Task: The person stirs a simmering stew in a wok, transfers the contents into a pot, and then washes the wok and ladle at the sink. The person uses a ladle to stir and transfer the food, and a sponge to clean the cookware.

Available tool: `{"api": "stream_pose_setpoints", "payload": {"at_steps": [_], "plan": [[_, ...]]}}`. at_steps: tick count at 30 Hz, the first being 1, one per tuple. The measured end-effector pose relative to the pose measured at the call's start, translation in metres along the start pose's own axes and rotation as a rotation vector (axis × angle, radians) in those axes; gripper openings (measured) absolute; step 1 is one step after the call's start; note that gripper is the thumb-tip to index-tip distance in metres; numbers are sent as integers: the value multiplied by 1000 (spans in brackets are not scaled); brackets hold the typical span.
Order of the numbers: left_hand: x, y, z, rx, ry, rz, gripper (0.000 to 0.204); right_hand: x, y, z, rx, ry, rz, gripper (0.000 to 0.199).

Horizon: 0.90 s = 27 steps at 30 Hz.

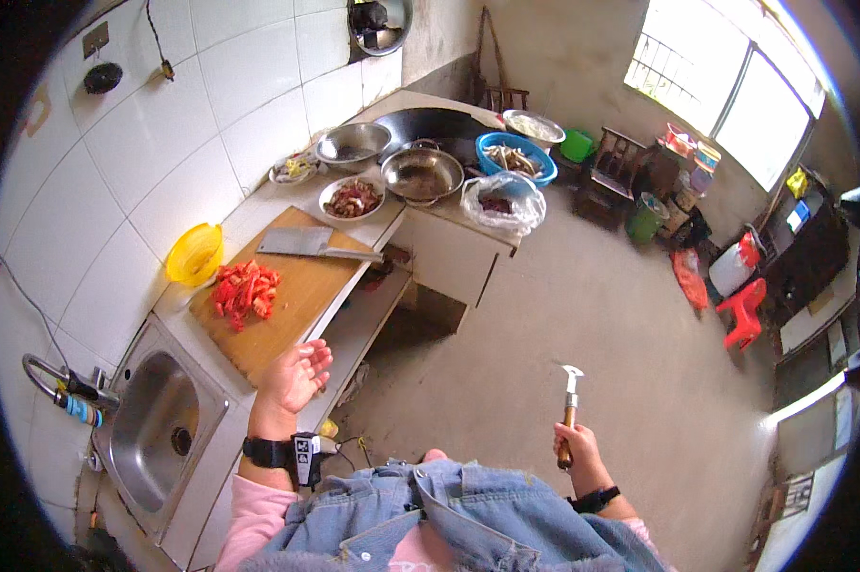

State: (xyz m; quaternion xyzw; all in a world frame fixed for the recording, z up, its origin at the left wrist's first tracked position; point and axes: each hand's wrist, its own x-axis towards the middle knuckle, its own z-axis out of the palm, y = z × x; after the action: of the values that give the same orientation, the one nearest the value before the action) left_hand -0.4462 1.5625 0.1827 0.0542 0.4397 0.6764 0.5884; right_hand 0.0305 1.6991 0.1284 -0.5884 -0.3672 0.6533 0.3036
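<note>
My right hand (576, 444) is closed around the wooden handle of a tool with a bright, curved metal head (571, 386), held upright over the floor. I cannot tell exactly what kind of tool it is. By the near edge of a wooden cutting board (301, 286), my left hand (299, 375) is turned palm up, fingers loosely bent, with nothing in it. Chopped red pieces, perhaps tomato (246, 293), lie heaped on the board. A cleaver (296, 241) rests flat across its far end. Next to the heap, a yellow plastic basket (194, 255) leans against the tiled wall.
A steel sink (153, 434) with a faucet (87, 386) is set into the counter at left. Farther along are a bowl of meat (352, 198), steel basins (354, 143), a blue basin of fish (516, 157) and a plastic bag (503, 202). A red stool (744, 313) stands at right.
</note>
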Motion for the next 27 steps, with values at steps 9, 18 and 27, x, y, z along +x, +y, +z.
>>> {"api": "stream_pose_setpoints", "payload": {"at_steps": [9, 18, 27], "plan": [[45, 38, -3, -54, 158, -4, 23, 48, -60, -6, -49, 356, -80, 22], [93, 96, -2, -123, 79, 203, 25, 110, -216, 65, -40, 15, -567, 18], [92, 108, -27, -224, 223, 375, 29, 226, -374, 212, -384, -156, -600, 56]]}}
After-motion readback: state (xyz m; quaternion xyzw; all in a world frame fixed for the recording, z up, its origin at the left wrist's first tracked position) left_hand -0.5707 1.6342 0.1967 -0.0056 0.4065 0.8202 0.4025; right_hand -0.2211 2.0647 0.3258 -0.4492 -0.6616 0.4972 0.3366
